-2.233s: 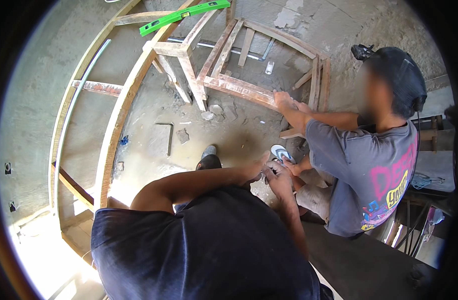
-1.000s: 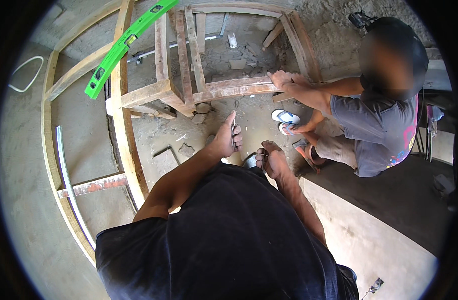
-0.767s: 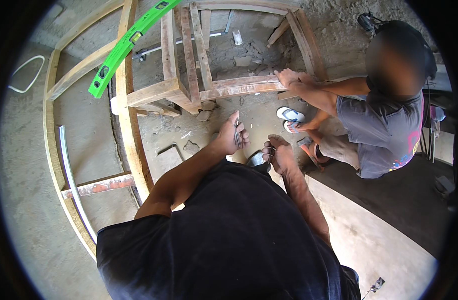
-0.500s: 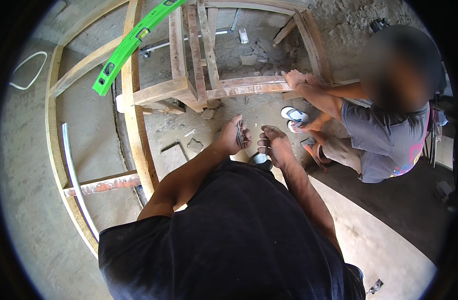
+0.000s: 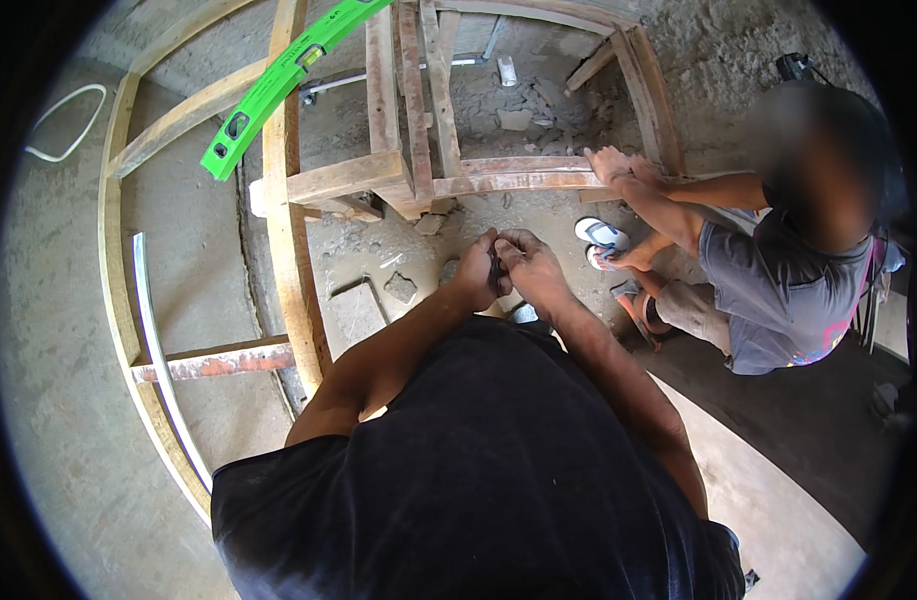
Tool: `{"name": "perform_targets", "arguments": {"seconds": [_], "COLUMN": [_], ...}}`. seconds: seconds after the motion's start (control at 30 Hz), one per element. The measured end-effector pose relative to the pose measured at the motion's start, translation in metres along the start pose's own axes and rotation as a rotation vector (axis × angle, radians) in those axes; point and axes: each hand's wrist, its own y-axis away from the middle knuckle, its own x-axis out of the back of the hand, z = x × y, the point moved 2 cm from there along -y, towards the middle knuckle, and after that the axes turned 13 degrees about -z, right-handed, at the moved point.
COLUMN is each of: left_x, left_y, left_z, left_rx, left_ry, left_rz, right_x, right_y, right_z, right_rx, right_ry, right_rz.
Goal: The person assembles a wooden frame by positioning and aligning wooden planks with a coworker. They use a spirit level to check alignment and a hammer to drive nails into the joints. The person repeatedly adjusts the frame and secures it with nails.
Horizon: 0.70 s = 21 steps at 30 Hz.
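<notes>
My left hand (image 5: 477, 273) is closed around thin dark metal pieces that look like nails (image 5: 495, 268). Against it, my right hand (image 5: 534, 270) is closed, its thumb and fingertips pinched together at the left hand's fingers. What sits between the right fingertips is hidden. Both hands meet in front of my chest, above the floor and short of the wooden frame's rail (image 5: 518, 184).
A green spirit level (image 5: 278, 85) lies across a wooden post (image 5: 290, 240) at the upper left. To the right, a co-worker (image 5: 778, 270) crouches, hands on the frame's rail. White sandals (image 5: 602, 234), a square slab (image 5: 358, 308) and rubble (image 5: 515, 119) are on the floor.
My hands were apart, with thin metal slivers showing in each; now the right has moved left and touches the left. The whole view has shifted slightly. The co-worker's hands remain on the rail.
</notes>
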Motion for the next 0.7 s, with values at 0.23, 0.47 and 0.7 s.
{"name": "perform_targets", "arguments": {"seconds": [0.23, 0.47, 0.7], "left_x": [0.011, -0.002, -0.017], "left_y": [-0.016, -0.005, 0.011], "left_z": [0.001, 0.007, 0.019], "left_rx": [-0.304, -0.333, 0.099], "left_ry": [-0.172, -0.314, -0.047], "left_rz": [-0.314, -0.327, 0.195], "right_x": [-0.012, -0.006, 0.015], "right_y": [0.005, 0.016, 0.024], "right_z": [-0.017, -0.024, 0.019], "right_rx": [0.170, 0.182, 0.078], "right_ry": [0.411, 0.388, 0.095], "right_rz": [0.068, -0.052, -0.079]}}
